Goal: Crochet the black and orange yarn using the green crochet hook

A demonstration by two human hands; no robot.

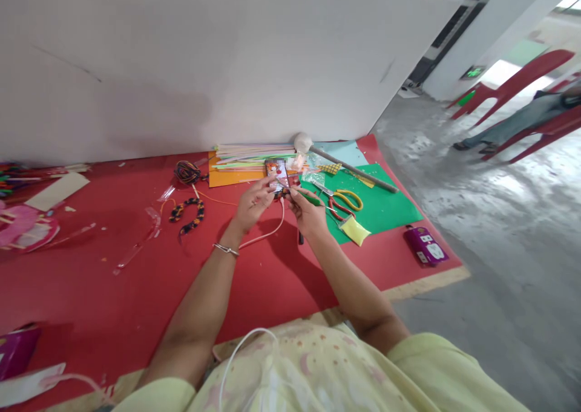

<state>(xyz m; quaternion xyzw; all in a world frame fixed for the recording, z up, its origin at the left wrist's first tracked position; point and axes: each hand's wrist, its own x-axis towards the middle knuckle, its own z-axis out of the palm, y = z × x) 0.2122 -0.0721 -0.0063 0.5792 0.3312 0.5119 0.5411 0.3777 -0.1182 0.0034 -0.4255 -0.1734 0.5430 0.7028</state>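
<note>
My left hand (253, 205), with a silver bangle at the wrist, has its fingertips drawn together at the edge of a small dark crochet piece (282, 193). An orange yarn (218, 201) runs toward this hand from the left. Closed around a slim green-handled tool that looks like a crochet hook (310, 198), my right hand (309, 213) meets the same piece from the other side. Just beyond the fingers lies a phone (276, 171) with a lit screen. A white cable (272, 233) comes from its lower end. The fingers partly hide the small piece.
Right of my hands are yellow-handled scissors (349, 200), red-handled pliers (334, 209) and a yellow packet (354, 230) on green paper (399, 209). Behind lie pipe cleaners (249, 156) and a white-headed stick (354, 169). A yarn ball (187, 172) and black-orange crochet strip (194, 218) lie left.
</note>
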